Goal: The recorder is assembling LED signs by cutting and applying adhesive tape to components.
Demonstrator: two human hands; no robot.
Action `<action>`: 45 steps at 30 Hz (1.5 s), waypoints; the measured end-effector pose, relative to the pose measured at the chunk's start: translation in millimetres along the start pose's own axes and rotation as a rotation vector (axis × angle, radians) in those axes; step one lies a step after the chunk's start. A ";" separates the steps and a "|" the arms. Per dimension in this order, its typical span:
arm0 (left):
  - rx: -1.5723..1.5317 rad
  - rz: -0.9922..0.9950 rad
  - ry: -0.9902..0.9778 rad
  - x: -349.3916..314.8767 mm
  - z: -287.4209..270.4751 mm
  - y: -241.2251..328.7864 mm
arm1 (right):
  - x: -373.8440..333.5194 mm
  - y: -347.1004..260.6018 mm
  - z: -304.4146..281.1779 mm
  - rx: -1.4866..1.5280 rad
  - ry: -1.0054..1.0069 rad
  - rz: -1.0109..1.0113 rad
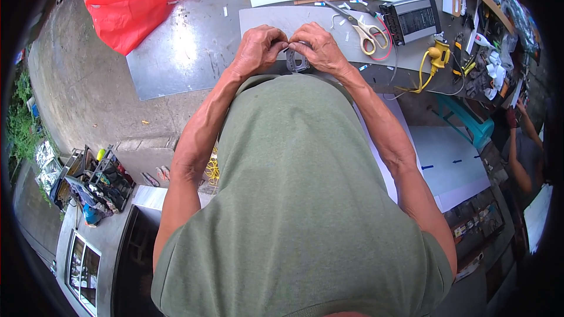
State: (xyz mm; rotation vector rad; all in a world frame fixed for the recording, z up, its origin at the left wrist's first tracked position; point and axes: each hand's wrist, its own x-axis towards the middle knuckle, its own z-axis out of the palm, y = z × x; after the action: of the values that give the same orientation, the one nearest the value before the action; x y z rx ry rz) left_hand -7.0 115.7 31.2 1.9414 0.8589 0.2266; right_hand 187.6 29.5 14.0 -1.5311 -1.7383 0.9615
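Both hands are in a tight pinch, left (258, 50) and right (322, 50) nearly tip to tip on a small piece (287, 49), mostly hidden so I can't name it; that close grip probably gives better control; it's held over the board's (261, 19) near edge, close to the body, with a grey loop (298, 63) just below; scissors (355, 22) lie right, handles facing in, presumably for easy reach.

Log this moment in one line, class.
left hand: fingers pinched; right hand: fingers pinched, alongside; held item: unclear; scissors: right of hands
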 end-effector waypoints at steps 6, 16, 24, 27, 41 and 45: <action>0.037 0.140 0.142 8.1 5.1 -2.7 | 2.4 -2.6 -1.1 0.075 0.104 0.198; 0.420 0.397 0.225 1.5 4.4 -1.1 | 4.1 -7.0 6.6 0.067 0.236 0.372; 0.415 0.453 0.179 5.1 4.4 -9.9 | 0.9 -10.2 16.3 0.021 0.249 0.402; 0.256 0.381 0.286 1.2 -2.0 -2.1 | -1.0 -5.7 15.2 0.022 0.358 0.437; -0.559 -0.544 0.478 -74.6 -44.4 -33.9 | 15.8 -35.1 13.6 -0.462 0.428 0.001; -0.708 -0.483 0.247 -73.6 -24.2 -22.7 | 47.8 -25.6 28.1 -0.628 0.348 -0.095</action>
State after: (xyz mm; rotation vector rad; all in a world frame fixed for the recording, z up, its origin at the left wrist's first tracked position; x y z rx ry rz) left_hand -83.6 91.3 38.9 1.0303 1.1860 0.4185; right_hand 144.1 72.0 19.8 -1.8305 -1.9181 0.0694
